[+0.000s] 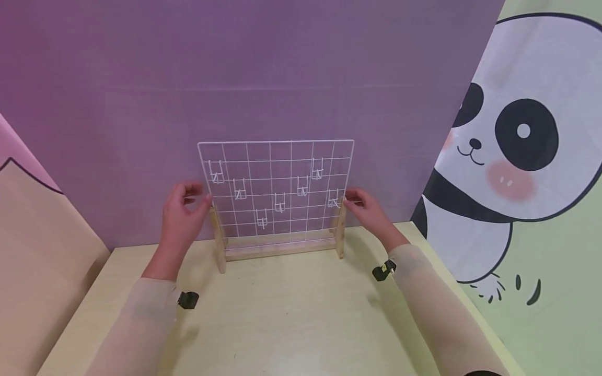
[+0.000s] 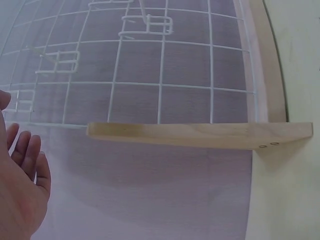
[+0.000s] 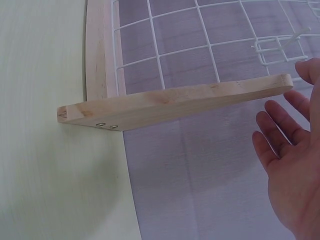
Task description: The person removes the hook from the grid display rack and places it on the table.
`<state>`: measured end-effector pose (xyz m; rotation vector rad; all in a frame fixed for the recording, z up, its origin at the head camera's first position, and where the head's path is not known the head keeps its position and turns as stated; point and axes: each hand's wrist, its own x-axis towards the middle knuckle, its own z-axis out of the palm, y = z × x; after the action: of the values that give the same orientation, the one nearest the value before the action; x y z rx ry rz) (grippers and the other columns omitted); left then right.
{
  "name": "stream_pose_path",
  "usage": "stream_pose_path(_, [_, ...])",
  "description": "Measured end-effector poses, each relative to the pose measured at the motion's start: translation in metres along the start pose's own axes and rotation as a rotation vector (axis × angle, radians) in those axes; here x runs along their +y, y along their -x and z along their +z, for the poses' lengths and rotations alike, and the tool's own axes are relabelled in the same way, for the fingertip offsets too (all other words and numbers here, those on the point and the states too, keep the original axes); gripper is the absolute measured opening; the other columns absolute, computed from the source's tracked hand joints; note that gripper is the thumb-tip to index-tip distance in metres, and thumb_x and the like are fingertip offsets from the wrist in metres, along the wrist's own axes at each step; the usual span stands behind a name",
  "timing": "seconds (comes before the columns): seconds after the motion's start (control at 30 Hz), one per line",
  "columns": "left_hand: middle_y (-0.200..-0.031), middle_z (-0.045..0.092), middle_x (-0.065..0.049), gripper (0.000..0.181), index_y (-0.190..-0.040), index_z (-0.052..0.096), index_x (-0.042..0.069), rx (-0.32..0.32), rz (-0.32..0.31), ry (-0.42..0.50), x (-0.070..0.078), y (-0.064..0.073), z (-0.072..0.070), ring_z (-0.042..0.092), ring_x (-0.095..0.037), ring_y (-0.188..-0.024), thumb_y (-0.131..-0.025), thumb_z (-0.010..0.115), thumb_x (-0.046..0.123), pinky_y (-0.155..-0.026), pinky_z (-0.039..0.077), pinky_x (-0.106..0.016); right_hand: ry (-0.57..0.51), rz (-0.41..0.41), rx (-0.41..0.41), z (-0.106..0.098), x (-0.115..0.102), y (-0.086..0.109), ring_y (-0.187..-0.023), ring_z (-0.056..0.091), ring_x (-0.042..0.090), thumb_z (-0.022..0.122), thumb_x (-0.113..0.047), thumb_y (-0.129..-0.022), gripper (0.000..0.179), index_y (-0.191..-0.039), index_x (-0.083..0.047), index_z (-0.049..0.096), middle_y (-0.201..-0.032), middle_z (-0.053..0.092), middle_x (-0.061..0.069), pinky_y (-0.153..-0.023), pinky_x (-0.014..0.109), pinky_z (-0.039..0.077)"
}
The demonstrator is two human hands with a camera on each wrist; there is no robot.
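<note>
A white wire grid (image 1: 277, 141) stands upright in a wooden stand (image 1: 282, 251) towards the back of the table. Several white wire hooks (image 1: 280, 203) hang across its mesh at different heights. My left hand (image 1: 185, 214) is at the grid's left edge, just above the left wooden post (image 2: 190, 136), its fingers loosely bent and apart from the thumb. At the opposite edge, my right hand (image 1: 370, 211) has its thumb close to the top of the right post (image 3: 175, 100). Its fingers (image 3: 275, 122) are spread behind the grid's edge. Neither hand visibly grips anything; whether the thumbs touch is unclear.
The light wooden tabletop (image 1: 282, 313) extends in front of the stand. Directly behind the grid hangs a purple backdrop (image 1: 273, 68). A panda-print panel (image 1: 517, 156) lines the right side, and a beige and pink panel (image 1: 37, 250) the left.
</note>
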<state>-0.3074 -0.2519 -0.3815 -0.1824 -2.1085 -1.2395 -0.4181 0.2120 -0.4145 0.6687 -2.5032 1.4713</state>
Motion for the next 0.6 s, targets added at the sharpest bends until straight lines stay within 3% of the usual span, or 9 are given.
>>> stream_pose_path(0.3, [-0.128, 0.064, -0.021, 0.038, -0.134, 0.062, -0.007, 0.036, 0.074, 0.020, 0.011, -0.012, 0.003, 0.059, -0.028, -0.120, -0.104, 0.077, 0.010, -0.104, 0.047, -0.031, -0.029, -0.012, 0.000, 0.005, 0.001, -0.004, -0.131, 0.059, 0.040, 0.063, -0.011, -0.113, 0.037, -0.144, 0.007, 0.060, -0.138, 0.065, 0.025, -0.118, 0.055, 0.047])
stream_pose_path(0.6, [-0.129, 0.063, -0.022, 0.040, -0.136, 0.060, -0.009, 0.039, 0.088, 0.063, 0.023, -0.017, 0.007, 0.057, -0.030, -0.121, -0.103, 0.076, 0.008, -0.103, 0.046, -0.032, -0.060, -0.004, 0.024, 0.010, 0.005, -0.004, -0.123, 0.061, 0.036, 0.063, -0.009, -0.112, 0.033, -0.140, 0.007, 0.062, -0.132, 0.067, 0.025, -0.113, 0.050, 0.051])
